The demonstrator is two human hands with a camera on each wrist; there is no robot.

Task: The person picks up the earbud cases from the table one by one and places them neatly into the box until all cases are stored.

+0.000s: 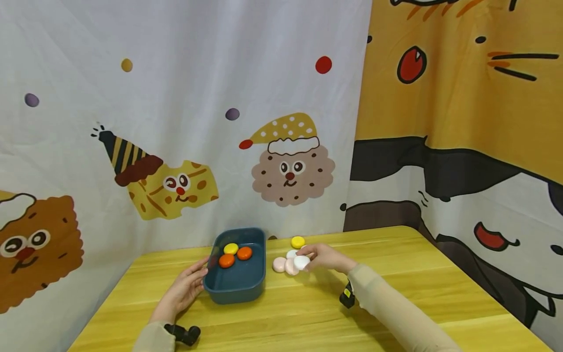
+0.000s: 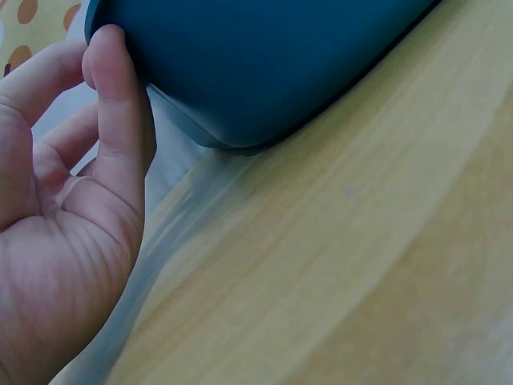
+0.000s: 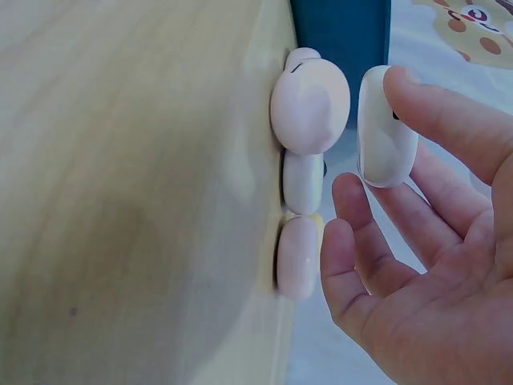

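My right hand (image 1: 323, 256) pinches a smooth white rounded disc (image 3: 386, 128) between thumb and fingers, raised beside a small cluster of discs. In that cluster are pale pink discs (image 1: 279, 264) and another white disc (image 1: 291, 254), partly covered by the hand. A yellow disc (image 1: 297, 242) lies just behind them. To the left stands a dark blue rectangular bin (image 1: 239, 295), holding a yellow disc (image 1: 230, 249) and two orange discs (image 1: 244, 253). Against the bin's left side rests my left hand (image 1: 186, 286), its thumb and fingertips touching the outer wall (image 2: 240, 72).
The yellow wood-grain table (image 1: 299, 318) runs back to a white curtain (image 1: 184, 98) printed with cartoon snacks. At the right hangs an orange, black and white cartoon cloth (image 1: 457, 112). Each wrist carries a black camera mount (image 1: 347, 296).
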